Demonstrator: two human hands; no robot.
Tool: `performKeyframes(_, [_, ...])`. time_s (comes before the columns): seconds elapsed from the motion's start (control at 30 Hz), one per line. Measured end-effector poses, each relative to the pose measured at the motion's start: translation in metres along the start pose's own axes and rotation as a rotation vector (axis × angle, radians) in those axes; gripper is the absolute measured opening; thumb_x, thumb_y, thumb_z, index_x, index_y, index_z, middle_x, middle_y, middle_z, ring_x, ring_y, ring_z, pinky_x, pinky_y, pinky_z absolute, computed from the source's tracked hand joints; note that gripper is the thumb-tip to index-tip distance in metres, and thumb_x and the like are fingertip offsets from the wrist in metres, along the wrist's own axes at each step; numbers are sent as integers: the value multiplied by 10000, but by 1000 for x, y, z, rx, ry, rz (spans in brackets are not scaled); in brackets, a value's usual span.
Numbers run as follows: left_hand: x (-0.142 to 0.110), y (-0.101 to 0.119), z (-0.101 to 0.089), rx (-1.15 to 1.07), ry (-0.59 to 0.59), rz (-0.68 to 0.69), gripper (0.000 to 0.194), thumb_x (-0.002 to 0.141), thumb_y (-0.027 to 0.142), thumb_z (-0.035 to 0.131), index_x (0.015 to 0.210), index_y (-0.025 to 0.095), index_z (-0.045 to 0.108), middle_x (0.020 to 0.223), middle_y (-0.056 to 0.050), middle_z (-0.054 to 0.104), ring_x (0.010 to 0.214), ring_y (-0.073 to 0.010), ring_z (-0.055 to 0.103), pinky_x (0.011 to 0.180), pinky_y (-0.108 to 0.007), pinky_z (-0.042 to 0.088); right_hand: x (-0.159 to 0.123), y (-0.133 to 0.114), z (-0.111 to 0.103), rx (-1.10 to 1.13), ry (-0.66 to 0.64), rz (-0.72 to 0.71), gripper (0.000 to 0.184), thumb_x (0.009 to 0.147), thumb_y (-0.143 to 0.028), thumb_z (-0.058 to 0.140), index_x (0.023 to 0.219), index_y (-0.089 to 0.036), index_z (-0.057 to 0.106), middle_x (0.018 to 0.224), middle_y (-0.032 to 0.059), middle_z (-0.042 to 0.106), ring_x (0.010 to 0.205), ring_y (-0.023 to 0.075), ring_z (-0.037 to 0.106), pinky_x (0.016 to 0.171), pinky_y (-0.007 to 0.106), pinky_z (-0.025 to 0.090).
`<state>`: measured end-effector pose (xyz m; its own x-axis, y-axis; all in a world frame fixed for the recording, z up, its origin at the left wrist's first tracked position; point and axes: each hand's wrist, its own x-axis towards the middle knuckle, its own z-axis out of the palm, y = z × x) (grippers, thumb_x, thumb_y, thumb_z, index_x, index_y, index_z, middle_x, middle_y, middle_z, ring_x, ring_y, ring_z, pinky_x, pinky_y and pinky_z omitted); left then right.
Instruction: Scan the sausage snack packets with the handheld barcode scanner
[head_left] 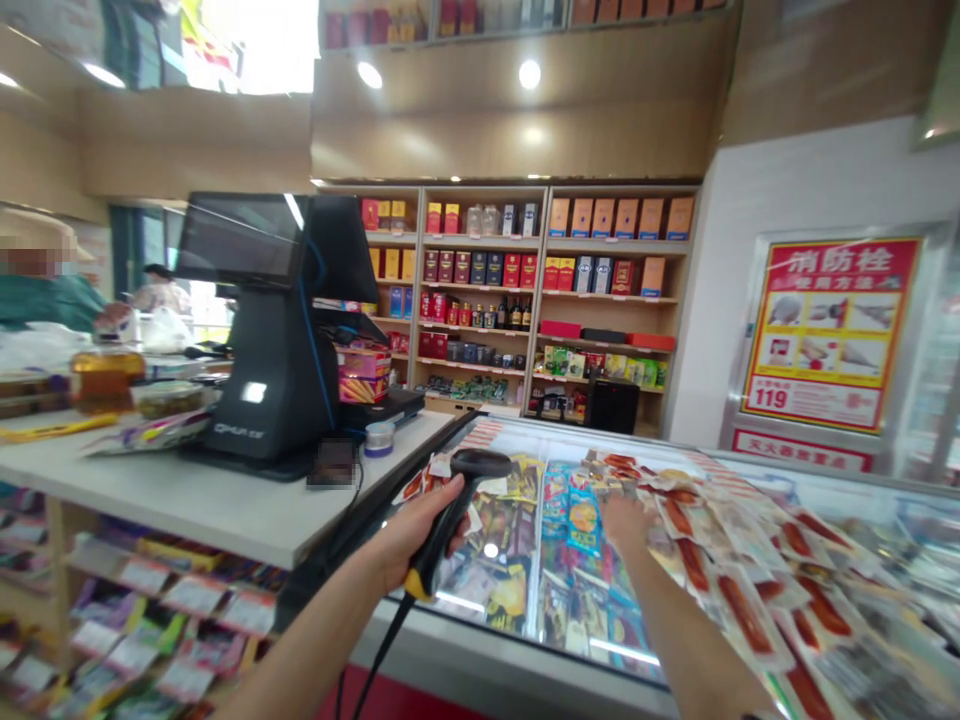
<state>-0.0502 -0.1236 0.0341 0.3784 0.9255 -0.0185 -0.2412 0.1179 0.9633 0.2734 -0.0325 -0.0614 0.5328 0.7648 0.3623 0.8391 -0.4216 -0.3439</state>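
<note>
A black barcode scanner (459,505) with a yellow-tipped handle and a trailing cord is gripped in my left hand (416,525), its head tilted up over the glass-topped freezer (480,640). My right hand (624,518) reaches over the glass beside vacuum-packed sausages (744,608), spread in a pile along the freezer's right side. Its fingers are blurred and partly hidden behind the hand, so whether they hold a packet is unclear. Colourful ice-cream packets (583,518) lie under the glass below both hands.
A checkout terminal (259,370) stands on the white counter (247,505) at left, with a jar of amber liquid (107,380) farther along. Snack shelves (172,610) sit beneath. Behind the freezer are shelves of boxed goods (480,268). A person in green (49,300) is at far left.
</note>
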Motion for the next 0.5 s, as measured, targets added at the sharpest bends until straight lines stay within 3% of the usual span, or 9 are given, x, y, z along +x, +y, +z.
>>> performKeyframes(0.17, [3,0,-1,8,14,-6,368,684,472,488,743,112,535,481,-7,512,368,-75,452,362,-178,329,9,1,6,-31,-40,15,287,651,-345,508,895,-204,565,863,126,608,893,287,526,751,465,318])
performKeyframes(0.3, [12,-7,-1,-6,-6,-29,368,680,472,495,789,123,533,496,-8,522,380,-78,463,367,-177,338,18,-3,13,239,-78,43,368,546,-281,589,888,-151,549,799,101,615,808,258,555,683,398,384])
performKeyframes(0.4, [18,-13,-3,-39,-50,-40,350,678,458,510,772,123,530,531,-19,538,398,-78,474,374,-176,347,20,-13,19,347,-104,-38,210,599,-256,524,777,-157,576,724,42,621,723,194,568,635,298,407])
performKeyframes(0.5, [19,-15,-8,-52,-47,-60,348,679,463,506,759,125,525,521,-17,536,391,-79,473,363,-175,338,18,-31,23,590,-25,-93,244,655,-293,446,820,-153,560,696,23,618,642,156,562,582,247,407])
